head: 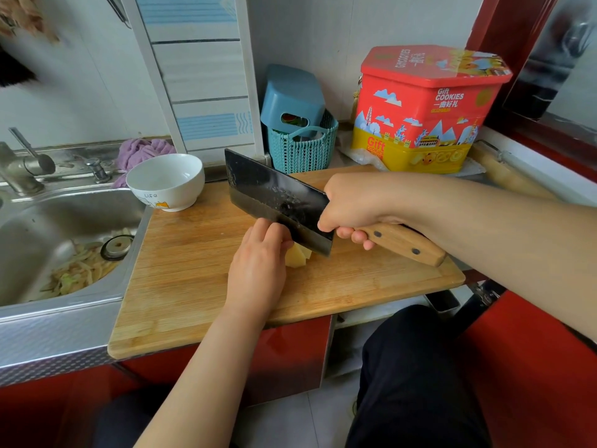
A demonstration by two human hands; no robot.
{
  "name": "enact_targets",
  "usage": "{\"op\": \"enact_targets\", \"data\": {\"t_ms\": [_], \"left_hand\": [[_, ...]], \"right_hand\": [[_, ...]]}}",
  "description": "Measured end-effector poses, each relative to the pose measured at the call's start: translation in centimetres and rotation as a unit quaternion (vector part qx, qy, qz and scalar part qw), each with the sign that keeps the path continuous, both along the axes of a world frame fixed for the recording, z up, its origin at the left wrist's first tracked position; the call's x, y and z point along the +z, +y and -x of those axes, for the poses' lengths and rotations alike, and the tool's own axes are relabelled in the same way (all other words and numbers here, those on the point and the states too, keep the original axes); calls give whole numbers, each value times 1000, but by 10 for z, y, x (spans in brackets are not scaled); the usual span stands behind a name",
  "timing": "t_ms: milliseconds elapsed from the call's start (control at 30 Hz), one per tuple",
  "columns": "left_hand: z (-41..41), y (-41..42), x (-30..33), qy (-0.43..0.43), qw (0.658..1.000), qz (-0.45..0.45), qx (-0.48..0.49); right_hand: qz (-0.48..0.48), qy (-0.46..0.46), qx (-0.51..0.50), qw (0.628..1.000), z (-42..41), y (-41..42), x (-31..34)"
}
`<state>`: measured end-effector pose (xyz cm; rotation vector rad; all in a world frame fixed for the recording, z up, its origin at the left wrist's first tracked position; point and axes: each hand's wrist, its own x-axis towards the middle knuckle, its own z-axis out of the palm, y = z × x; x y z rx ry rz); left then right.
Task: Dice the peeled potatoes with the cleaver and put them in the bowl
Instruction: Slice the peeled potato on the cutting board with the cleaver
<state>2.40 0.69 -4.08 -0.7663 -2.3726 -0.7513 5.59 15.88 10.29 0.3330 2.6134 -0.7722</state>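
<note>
A pale yellow potato piece (pixel 299 257) lies on the wooden cutting board (pixel 193 270), mostly hidden under my left hand (pixel 258 266), whose curled fingers hold it down. My right hand (pixel 352 208) grips the wooden handle of the dark cleaver (pixel 274 198). The blade is tilted, its edge against my left knuckles and down on the potato. A white bowl (pixel 165 181) stands at the board's far left corner; its inside looks bare.
A steel sink (pixel 48 240) with potato peelings lies left of the board, a faucet (pixel 19 169) behind it. A teal basket (pixel 302 147) and a red and yellow cookie tin (pixel 423 111) stand behind the board. My dark-trousered legs are below.
</note>
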Motion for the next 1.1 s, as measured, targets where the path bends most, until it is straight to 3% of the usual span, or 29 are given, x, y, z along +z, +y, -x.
{"op": "enact_targets", "data": {"t_ms": [1100], "left_hand": [[-1,0,-4,9,1000,-10,-8]], "right_hand": [[28,-33,-3,999,2,-5,-45]]}}
